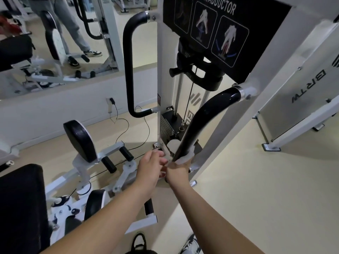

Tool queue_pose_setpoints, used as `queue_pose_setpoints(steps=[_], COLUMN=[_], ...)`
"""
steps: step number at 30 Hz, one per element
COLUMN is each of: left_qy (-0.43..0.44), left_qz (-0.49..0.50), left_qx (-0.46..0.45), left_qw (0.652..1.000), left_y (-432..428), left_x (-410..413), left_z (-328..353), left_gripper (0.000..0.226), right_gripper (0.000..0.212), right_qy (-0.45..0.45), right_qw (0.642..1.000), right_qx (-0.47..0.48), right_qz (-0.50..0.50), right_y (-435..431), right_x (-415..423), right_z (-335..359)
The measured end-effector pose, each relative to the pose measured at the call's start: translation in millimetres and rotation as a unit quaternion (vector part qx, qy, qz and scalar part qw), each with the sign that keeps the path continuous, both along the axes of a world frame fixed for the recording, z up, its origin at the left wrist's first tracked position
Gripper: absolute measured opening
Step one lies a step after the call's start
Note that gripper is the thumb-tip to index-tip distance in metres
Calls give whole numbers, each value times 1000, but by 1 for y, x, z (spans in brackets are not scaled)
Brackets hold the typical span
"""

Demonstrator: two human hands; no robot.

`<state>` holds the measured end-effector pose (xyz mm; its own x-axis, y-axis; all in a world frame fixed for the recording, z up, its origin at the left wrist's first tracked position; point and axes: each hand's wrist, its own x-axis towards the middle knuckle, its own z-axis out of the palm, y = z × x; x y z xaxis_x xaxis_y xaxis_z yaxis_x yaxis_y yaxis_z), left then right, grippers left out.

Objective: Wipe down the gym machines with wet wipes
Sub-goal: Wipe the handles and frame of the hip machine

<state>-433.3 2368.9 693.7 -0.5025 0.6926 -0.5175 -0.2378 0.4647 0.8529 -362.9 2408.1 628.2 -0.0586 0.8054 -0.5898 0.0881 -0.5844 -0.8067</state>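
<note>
wet wipe point(184, 158): white, bunched, wrapped round the low end of the glossy black right handle point(211, 114) on the white adductor machine point(275, 52). right hand point(178, 172) clenched round wipe and bar from below. left hand point(151, 166) just beside it, fingers curled toward the bar; whether it pinches the wipe's edge, cannot tell. handle above the wipe shows a bright sheen. matching black handle point(128, 61) farther off; weight stack point(167, 127) between the two.
</note>
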Motion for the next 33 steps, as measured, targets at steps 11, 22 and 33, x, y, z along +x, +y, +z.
queue_pose_setpoints(steps=[11, 22, 33], left_qy=[-10, -27, -37], left_qz=[7, -36, -71], left_qx=[-38, -10, 16], left_qw=[999, 999, 997], left_y=[-48, -48, -44], left_x=[-39, -52, -48], left_z=[-10, 4, 8], left_gripper=[26, 26, 24], right_gripper=[32, 78, 63], right_qy=[-70, -531, -687], right_qw=[993, 560, 293], right_qx=[-73, 616, 518], right_qz=[-62, 157, 418], right_y=[-3, 4, 16], right_x=[0, 10, 46], right_z=[-4, 105, 18])
